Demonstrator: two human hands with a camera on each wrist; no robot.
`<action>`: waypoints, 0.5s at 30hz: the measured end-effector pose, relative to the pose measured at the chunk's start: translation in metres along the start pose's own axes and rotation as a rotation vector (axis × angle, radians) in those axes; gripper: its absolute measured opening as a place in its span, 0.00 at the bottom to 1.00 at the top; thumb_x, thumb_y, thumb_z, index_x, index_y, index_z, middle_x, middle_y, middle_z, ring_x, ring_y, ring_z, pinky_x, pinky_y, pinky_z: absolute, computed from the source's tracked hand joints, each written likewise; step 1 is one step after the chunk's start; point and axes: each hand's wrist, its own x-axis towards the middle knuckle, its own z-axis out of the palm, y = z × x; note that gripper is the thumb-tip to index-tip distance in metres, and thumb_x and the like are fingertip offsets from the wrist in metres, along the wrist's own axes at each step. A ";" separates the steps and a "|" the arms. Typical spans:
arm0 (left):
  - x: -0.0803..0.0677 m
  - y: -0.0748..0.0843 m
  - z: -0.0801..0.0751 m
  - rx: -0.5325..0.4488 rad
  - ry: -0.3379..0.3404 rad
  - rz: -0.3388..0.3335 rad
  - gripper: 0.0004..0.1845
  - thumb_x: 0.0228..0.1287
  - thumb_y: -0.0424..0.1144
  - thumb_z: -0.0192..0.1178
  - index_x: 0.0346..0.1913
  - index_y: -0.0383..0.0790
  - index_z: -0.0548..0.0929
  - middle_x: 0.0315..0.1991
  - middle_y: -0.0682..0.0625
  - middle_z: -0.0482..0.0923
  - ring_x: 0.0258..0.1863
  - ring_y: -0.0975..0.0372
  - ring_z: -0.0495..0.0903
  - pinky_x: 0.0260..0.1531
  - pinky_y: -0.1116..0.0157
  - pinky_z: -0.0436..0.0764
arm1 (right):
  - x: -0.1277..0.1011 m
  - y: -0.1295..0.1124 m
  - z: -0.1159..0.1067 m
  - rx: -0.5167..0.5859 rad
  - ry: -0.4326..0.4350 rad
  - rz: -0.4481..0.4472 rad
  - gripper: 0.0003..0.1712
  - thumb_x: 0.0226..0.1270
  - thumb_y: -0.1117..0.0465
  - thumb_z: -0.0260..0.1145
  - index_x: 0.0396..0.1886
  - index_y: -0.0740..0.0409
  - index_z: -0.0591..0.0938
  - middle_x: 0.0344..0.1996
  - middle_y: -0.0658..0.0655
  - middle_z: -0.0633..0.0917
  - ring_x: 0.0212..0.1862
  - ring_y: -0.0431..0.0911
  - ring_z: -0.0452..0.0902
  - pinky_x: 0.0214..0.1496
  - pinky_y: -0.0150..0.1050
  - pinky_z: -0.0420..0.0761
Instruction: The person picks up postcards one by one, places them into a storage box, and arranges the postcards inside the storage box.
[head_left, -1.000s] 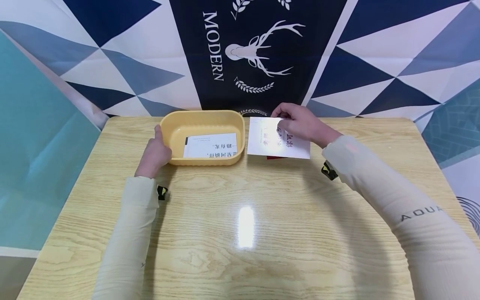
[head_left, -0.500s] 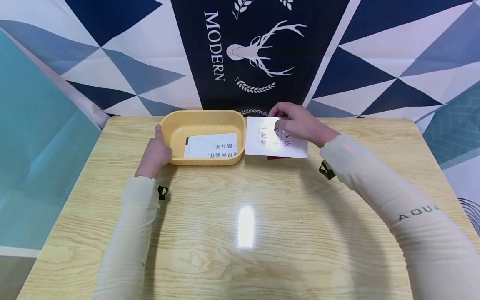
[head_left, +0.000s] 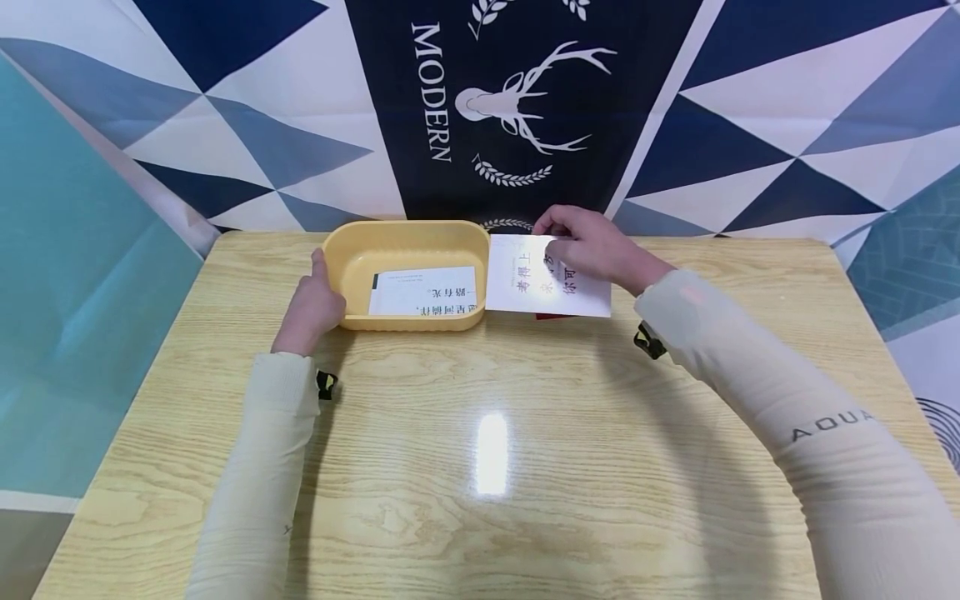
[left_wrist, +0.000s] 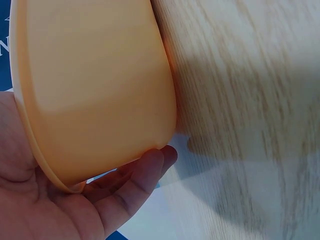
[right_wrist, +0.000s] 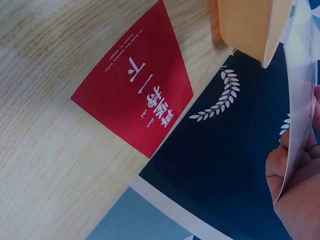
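- Left hand [head_left: 311,307], centre-left of the head view, grips the end wall of the yellow oval plastic tub [head_left: 405,237].
- Right hand [head_left: 596,247] pinches a white printed card [head_left: 525,287] lifted just right of the tub.
- A red printed card [right_wrist: 134,104] lies on the wooden worktop [head_left: 480,467] beneath.

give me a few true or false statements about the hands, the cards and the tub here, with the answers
1. The right hand pinches a white card. True.
2. The yellow tub holds no card. False: a white card with black print lies inside it.
3. The left hand grips the tub's side. True.
4. A red card lies on the table under the held card. True.
5. The held card lies fully inside the tub. False: it is in the air beside the tub's right rim.
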 end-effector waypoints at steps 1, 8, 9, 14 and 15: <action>0.000 0.000 0.000 0.005 0.001 0.001 0.45 0.59 0.26 0.40 0.72 0.38 0.25 0.63 0.23 0.56 0.52 0.45 0.65 0.59 0.49 0.65 | 0.000 0.000 0.000 0.001 0.000 0.000 0.15 0.59 0.64 0.53 0.46 0.55 0.77 0.37 0.57 0.74 0.41 0.50 0.67 0.46 0.41 0.63; 0.001 -0.001 0.000 0.027 0.001 0.006 0.44 0.59 0.26 0.40 0.72 0.37 0.25 0.62 0.22 0.56 0.52 0.45 0.65 0.59 0.48 0.65 | 0.001 -0.002 0.001 0.013 0.001 -0.003 0.15 0.59 0.64 0.53 0.46 0.55 0.77 0.35 0.56 0.74 0.40 0.49 0.67 0.45 0.40 0.63; 0.001 -0.001 0.000 0.028 0.001 0.007 0.45 0.59 0.26 0.40 0.72 0.37 0.25 0.62 0.22 0.56 0.52 0.45 0.65 0.59 0.48 0.65 | 0.001 -0.002 0.002 0.018 0.001 -0.004 0.15 0.59 0.64 0.53 0.46 0.55 0.78 0.35 0.56 0.74 0.40 0.49 0.67 0.45 0.40 0.63; 0.001 -0.002 0.001 0.028 0.005 0.013 0.45 0.59 0.26 0.40 0.72 0.37 0.25 0.62 0.22 0.57 0.50 0.45 0.66 0.57 0.49 0.66 | 0.003 -0.003 0.003 0.027 0.000 -0.008 0.15 0.60 0.64 0.53 0.45 0.54 0.77 0.35 0.56 0.74 0.40 0.49 0.67 0.45 0.40 0.63; 0.002 -0.002 0.001 0.028 0.005 0.014 0.45 0.59 0.26 0.40 0.72 0.37 0.25 0.62 0.22 0.57 0.50 0.45 0.66 0.57 0.49 0.66 | 0.004 -0.003 0.004 0.026 -0.002 -0.010 0.14 0.60 0.64 0.53 0.45 0.54 0.77 0.35 0.56 0.74 0.40 0.49 0.67 0.45 0.40 0.63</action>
